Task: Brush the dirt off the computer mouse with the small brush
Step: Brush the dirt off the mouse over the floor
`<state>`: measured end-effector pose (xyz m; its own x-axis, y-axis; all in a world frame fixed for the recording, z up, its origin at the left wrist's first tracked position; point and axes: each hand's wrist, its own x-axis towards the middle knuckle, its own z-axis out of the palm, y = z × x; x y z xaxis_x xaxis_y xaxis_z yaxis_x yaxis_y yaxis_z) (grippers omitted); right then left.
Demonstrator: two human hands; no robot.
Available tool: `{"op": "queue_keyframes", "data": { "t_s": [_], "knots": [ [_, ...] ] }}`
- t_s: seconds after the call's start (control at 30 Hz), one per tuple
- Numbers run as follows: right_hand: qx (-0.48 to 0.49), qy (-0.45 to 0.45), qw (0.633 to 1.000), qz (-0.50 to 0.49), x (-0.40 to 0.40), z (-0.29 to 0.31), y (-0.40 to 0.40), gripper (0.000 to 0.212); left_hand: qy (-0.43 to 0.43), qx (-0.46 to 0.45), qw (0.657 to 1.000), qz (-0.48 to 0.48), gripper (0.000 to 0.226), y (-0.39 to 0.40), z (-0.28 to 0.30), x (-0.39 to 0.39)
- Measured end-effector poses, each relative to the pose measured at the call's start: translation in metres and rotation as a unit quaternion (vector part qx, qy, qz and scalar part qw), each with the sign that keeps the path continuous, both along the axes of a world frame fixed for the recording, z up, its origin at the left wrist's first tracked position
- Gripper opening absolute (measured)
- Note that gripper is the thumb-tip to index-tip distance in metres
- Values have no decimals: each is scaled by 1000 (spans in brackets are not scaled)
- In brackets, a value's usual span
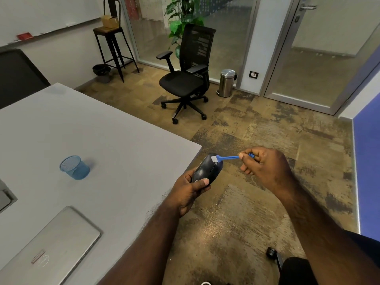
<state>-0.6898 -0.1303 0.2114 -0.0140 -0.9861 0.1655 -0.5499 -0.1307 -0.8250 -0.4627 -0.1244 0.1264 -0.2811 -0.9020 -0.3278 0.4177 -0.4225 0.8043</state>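
Bristles of small brush [226, 157] in right hand [265, 167] touch mouse [207, 170] held by left hand [189, 192].

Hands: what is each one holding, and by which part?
Left hand grips the mouse by its rear end; right hand pinches the brush by its handle end.

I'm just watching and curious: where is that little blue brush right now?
In the head view, the small brush is pinched in the right hand, right of centre, past the table corner. Its white bristles rest on the mouse held by the left hand.
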Motion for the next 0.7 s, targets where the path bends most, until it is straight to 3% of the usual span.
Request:
{"op": "queue_keyframes", "data": {
  "t_s": [0.17,0.43,0.6,0.7],
  "knots": [
    [-10,122,989,-82,-5,-4,-2,14,14,-4,1000,13,53,-1,1,-1],
    [8,-65,998,1,2,4,1,11,2,5,1000,16,50,-3,6,-3],
    [-31,94,993,-70,2,3,1,14,-27,-13,1000,6,42,-1,6,-5],
    [-25,72,997,-17,7,5,4,14,-44,-25,999,9,40,-1,5,-5]
  ]
}}
